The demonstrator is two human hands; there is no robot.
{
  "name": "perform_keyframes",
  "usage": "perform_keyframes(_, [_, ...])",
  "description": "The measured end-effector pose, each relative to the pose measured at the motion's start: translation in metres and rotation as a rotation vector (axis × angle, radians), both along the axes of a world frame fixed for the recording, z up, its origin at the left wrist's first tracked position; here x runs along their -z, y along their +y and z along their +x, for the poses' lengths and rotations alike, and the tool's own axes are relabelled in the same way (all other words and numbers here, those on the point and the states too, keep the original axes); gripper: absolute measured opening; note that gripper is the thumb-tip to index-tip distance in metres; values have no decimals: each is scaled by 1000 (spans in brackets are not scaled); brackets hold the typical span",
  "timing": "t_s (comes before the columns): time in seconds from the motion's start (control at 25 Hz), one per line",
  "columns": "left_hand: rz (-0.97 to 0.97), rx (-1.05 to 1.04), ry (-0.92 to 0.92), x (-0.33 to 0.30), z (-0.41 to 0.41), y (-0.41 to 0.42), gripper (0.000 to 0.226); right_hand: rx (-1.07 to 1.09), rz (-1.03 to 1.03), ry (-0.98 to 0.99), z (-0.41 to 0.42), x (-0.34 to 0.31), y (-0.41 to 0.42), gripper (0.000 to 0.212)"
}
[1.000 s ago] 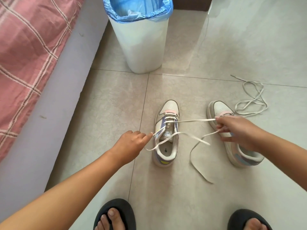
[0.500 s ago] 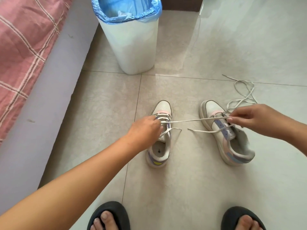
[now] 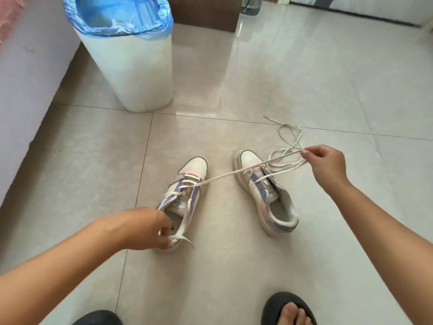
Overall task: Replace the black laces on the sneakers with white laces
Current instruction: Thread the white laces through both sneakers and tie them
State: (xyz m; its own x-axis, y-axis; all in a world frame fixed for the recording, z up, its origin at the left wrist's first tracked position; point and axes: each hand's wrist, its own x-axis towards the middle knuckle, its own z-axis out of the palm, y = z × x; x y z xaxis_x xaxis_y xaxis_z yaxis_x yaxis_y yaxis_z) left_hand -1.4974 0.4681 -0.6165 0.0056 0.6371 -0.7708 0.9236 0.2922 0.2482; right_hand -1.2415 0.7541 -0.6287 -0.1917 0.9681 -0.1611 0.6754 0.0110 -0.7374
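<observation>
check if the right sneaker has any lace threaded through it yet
Unlaced, it seems: the right white and lilac sneaker shows bare eyelets, its tongue open. The taut white lace only crosses above it.

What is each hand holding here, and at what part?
Both hold the white lace threaded in the left sneaker: the right hand pinches its far end, pulled taut; the left hand grips the other end near the heel.

The left hand (image 3: 146,228) reaches in from the lower left, forearm bare, its fingers (image 3: 165,231) curled round one end of the white lace (image 3: 220,176) over the heel of the left sneaker (image 3: 187,191). The right hand (image 3: 328,166) is raised beyond that sneaker's toe, off to its right, thumb and forefinger pinching the lace's other end, pulled taut.
</observation>
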Motion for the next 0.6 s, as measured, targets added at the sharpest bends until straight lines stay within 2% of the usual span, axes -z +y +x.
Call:
perform_keyframes(0.08, [-9, 33, 66, 2, 2, 6, 42, -135, 212, -201, 5, 5, 4, 13])
perform_keyframes(0.16, [66, 6, 99, 12, 11, 13, 40, -260, 463, -367, 10, 7, 9, 12])
perform_keyframes(0.24, [240, -102, 132, 26, 23, 21, 37, -296, 586, -377, 13, 7, 13, 10])
perform_keyframes(0.32, [325, -209, 173, 37, 36, 28, 42, -305, 662, -383, 11, 7, 13, 8])
perform_keyframes(0.44, [438, -206, 222, 55, 49, 30, 40, -241, 677, -451, 8, 9, 15, 13])
perform_keyframes(0.52, [520, -196, 221, 58, 48, 30, 33, -146, 564, -509, 5, 8, 21, 18])
perform_keyframes(0.6, [548, -303, 187, 61, 42, 33, 27, -98, 420, -572, 3, 6, 27, 23])
